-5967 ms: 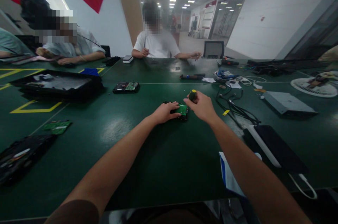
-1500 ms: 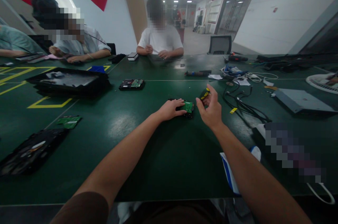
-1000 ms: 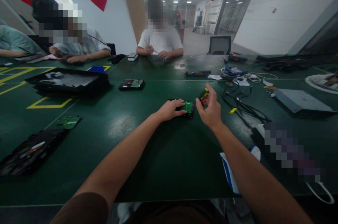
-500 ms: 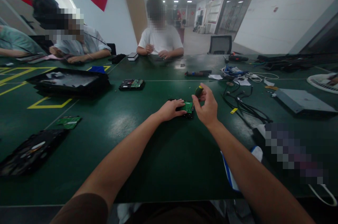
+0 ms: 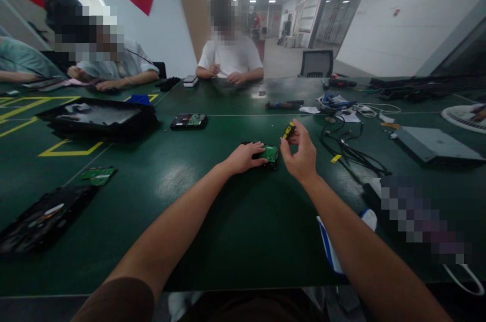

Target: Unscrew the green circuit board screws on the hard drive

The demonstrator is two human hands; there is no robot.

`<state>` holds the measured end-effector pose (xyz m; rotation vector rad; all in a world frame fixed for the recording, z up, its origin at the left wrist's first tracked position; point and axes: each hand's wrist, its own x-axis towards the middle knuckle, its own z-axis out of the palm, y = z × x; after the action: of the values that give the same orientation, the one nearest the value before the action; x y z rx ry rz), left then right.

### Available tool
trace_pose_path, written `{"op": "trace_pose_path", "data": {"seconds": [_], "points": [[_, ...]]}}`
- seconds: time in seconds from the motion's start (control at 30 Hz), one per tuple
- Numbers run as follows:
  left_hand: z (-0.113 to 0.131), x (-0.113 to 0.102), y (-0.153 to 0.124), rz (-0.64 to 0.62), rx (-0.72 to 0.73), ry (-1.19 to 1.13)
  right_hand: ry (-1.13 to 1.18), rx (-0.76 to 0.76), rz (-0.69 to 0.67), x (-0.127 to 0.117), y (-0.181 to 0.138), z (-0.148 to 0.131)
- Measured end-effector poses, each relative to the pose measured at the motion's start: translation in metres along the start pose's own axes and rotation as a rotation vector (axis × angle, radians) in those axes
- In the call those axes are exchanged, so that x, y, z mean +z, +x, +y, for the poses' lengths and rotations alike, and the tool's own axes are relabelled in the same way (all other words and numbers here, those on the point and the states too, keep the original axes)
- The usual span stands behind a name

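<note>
While left hand [image 5: 243,157] palm-down on device [image 5: 271,153], right hand [image 5: 302,158] around tool [image 5: 289,131]

A mesh chair [image 5: 317,63] and glass doors [image 5: 337,13] show an office.

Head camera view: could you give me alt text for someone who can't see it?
The left hand rests on a small electronic device while the right hand holds a yellow-and-black tool beside it. Across the green table sits a person in white.
</note>
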<state>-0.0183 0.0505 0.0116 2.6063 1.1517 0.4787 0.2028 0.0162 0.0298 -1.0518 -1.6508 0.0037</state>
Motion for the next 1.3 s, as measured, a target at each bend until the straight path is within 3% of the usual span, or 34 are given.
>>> {"op": "trace_pose_path", "data": {"seconds": [1.3], "points": [[0.0020,-0.0024,-0.0001,0.004,-0.001,-0.008,-0.040,-0.032,-0.001,-0.0008,0.0024,-0.0013]]}}
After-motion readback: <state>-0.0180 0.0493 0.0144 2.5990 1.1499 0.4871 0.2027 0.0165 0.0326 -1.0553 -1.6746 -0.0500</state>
